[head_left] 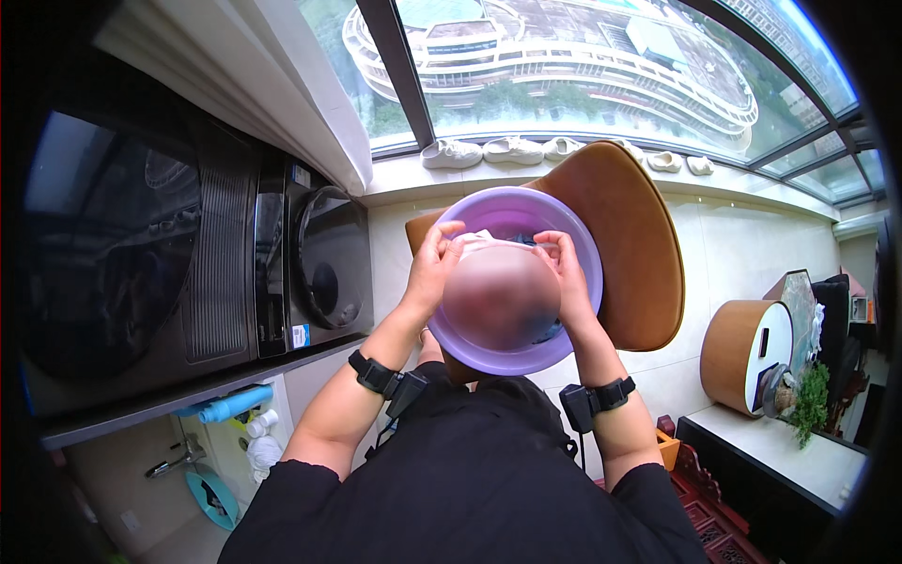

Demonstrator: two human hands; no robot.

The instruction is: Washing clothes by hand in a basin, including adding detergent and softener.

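Note:
A light purple plastic basin [597, 282] stands before me on a brown chair [638, 247]. Over it my left hand [433, 271] pinches one side of a white cloth garment [486, 240] between thumb and fingers. The other side of its upper edge is in the fingers of my right hand [566, 268]. A round blur hides most of the cloth below that edge. Dark blue fabric [525, 239] shows behind it, inside the basin.
White shoes [514, 150] line the window ledge [402, 185] beyond the chair. To the left are black front-loading laundry machines [331, 261]. A round wood-sided table [729, 356] stands at the right. Lower left, a teal basin [211, 497] lies under a faucet [173, 462].

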